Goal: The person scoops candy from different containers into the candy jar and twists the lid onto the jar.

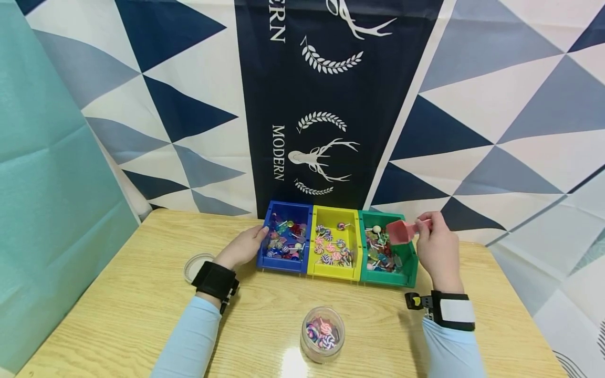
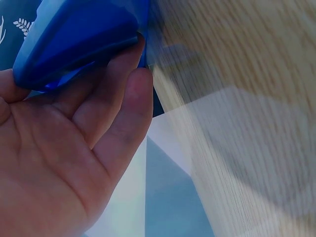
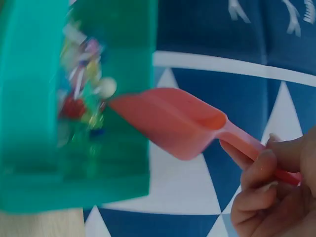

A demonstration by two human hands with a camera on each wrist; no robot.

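- Right hand [image 1: 437, 249]: fingers curled around the handle [image 3: 244, 141] of the pink scoop [image 1: 399, 232], its tip over the green bin [image 1: 387, 278] at right.
- Left hand [image 1: 243, 245]: pinches the blue bin's [image 1: 283, 266] left wall.
- Pink scoop: probably light, stiff, smooth plastic; hold by handle.

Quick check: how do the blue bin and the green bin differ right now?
The blue bin sits at the row's left end, the green bin at its right end. The left hand grips the blue bin's side; a pink scoop, held by the right hand, reaches over the green bin's side. Both are open-topped and hold mixed candies.
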